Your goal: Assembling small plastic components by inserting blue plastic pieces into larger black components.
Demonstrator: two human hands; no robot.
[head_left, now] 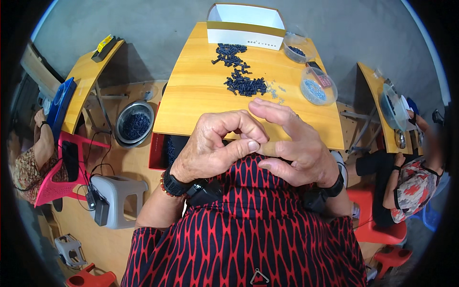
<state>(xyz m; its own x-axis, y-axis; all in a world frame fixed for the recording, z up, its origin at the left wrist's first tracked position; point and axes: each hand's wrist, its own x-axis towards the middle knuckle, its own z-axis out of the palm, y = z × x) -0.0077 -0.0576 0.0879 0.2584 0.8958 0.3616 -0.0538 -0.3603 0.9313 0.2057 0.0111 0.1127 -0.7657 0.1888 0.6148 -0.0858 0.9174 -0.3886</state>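
Observation:
In front of my chest, over the near table edge, both hands meet. The thumb and forefinger of my left hand pinch the end of a finger of my right hand, which has a tan wrap around it. My right hand has its thumb and other visible fingers spread, with nothing seen between them. Any small thing at the pinch is hidden. Beyond the hands, small dark cylindrical pieces lie heaped on the wooden table, with a few small clear pieces beside them.
A white box stands at the far edge. At right are a clear tub of pale blue bits, another tub and a pink-keyed calculator. A metal basin sits at left. People work at both side tables.

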